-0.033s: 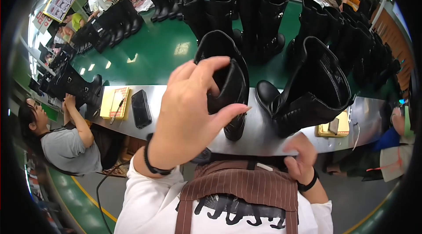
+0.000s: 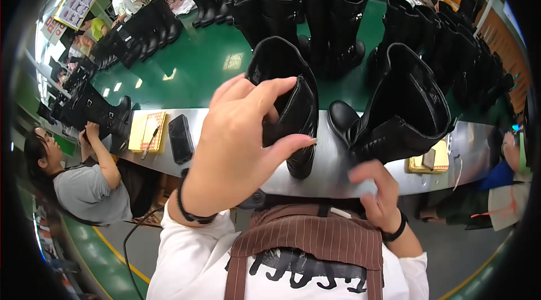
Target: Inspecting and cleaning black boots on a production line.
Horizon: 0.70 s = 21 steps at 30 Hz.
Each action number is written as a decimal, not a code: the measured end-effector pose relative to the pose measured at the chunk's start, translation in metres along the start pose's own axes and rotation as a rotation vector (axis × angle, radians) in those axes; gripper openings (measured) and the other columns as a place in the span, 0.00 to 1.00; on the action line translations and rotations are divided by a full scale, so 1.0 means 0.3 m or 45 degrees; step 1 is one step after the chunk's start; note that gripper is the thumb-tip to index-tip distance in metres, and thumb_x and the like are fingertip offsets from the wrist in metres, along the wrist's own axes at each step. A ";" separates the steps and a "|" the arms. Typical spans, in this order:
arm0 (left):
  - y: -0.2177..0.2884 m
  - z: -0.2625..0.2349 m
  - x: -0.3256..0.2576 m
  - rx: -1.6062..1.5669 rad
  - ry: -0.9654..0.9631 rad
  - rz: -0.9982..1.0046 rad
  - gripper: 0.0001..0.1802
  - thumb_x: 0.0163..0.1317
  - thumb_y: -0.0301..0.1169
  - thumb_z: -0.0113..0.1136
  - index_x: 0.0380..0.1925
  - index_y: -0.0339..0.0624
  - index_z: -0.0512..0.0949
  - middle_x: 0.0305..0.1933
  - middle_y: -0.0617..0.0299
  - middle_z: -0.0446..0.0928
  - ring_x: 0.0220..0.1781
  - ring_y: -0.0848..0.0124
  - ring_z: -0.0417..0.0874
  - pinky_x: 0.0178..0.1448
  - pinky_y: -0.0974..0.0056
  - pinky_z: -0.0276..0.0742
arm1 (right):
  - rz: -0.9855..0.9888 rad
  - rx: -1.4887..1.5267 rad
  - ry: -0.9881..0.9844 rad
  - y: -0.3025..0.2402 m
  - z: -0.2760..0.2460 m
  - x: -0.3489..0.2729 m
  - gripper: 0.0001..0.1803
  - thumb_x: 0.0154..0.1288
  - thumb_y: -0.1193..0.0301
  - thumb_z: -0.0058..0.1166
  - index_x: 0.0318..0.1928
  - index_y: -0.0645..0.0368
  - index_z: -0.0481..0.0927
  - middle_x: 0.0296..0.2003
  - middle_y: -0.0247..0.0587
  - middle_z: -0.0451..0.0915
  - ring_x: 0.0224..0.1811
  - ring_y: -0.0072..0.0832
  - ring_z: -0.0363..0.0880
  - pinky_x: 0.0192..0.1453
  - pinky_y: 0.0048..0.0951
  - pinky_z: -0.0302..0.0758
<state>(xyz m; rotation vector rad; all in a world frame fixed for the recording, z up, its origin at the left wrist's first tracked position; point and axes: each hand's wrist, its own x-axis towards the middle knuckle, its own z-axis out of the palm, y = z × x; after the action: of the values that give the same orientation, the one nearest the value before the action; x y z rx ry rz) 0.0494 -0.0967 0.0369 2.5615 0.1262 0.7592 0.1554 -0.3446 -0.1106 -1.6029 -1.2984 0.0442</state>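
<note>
My left hand (image 2: 242, 131) is raised in front of a tall black boot (image 2: 307, 108), thumb and forefinger spread wide. Its forefinger tip overlaps the edge of the boot's opening; whether it touches I cannot tell. The other fingers curl partly out of sight, and no held thing shows. That boot stands upright on the metal edge of the table. To its right a second tall black boot (image 2: 389, 136) leans, its wide top open toward me. Below this boot my right hand (image 2: 383, 195) hovers slightly blurred, fingers bent and apart from the thumb, with nothing visible in it.
Several more black boots (image 2: 332, 23) stand across the green table (image 2: 220, 74). A phone (image 2: 181, 139) and a yellow pad (image 2: 145, 131) with a pen lie on the left; another yellow stack (image 2: 431, 162) is at right. A co-worker in grey (image 2: 93, 187) handles boots on the left.
My right hand has risen slightly and shifted left, toward the leaning boot. My left hand has moved a little to the left. Both boots keep their places.
</note>
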 end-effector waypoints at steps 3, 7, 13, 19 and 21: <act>0.002 -0.065 -0.003 0.068 -0.169 0.208 0.25 0.35 0.32 0.78 0.39 0.43 0.85 0.25 0.66 0.75 0.34 0.66 0.74 0.68 0.47 0.62 | 0.309 0.584 0.245 0.003 0.080 0.158 0.28 0.65 0.61 0.50 0.62 0.60 0.67 0.55 0.45 0.71 0.56 0.33 0.72 0.57 0.35 0.71; 0.014 -0.134 -0.078 0.176 -0.386 0.495 0.17 0.34 0.33 0.73 0.31 0.50 0.88 0.25 0.72 0.76 0.39 0.64 0.74 0.72 0.34 0.51 | 0.242 0.264 0.135 0.012 0.151 0.322 0.33 0.64 0.60 0.57 0.66 0.57 0.64 0.55 0.46 0.72 0.58 0.33 0.72 0.59 0.35 0.70; -0.017 -0.215 -0.213 -0.036 -0.577 0.700 0.15 0.30 0.32 0.68 0.25 0.52 0.88 0.26 0.78 0.77 0.42 0.65 0.79 0.73 0.26 0.40 | 0.379 0.351 0.136 0.019 0.194 0.406 0.19 0.71 0.59 0.52 0.44 0.66 0.78 0.24 0.44 0.75 0.27 0.30 0.77 0.33 0.31 0.72; -0.095 -0.258 -0.238 -0.084 -0.690 0.723 0.14 0.29 0.32 0.69 0.24 0.54 0.88 0.26 0.79 0.76 0.45 0.64 0.79 0.72 0.23 0.40 | 0.322 0.281 0.037 0.061 0.208 0.411 0.27 0.74 0.56 0.48 0.30 0.70 0.77 0.13 0.44 0.67 0.15 0.24 0.63 0.22 0.32 0.64; -0.109 -0.266 -0.232 -0.110 -0.641 0.717 0.13 0.30 0.31 0.69 0.23 0.55 0.88 0.26 0.79 0.76 0.46 0.64 0.79 0.72 0.22 0.40 | 0.353 0.254 0.023 0.069 0.223 0.410 0.28 0.74 0.55 0.48 0.27 0.70 0.75 0.12 0.43 0.65 0.15 0.24 0.61 0.21 0.32 0.63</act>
<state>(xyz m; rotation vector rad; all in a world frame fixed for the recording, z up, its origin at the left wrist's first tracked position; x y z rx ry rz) -0.0507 -0.0501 0.0468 2.6308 -0.7923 0.2610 0.1823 -0.2068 -0.0914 -1.5944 -1.0161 0.3198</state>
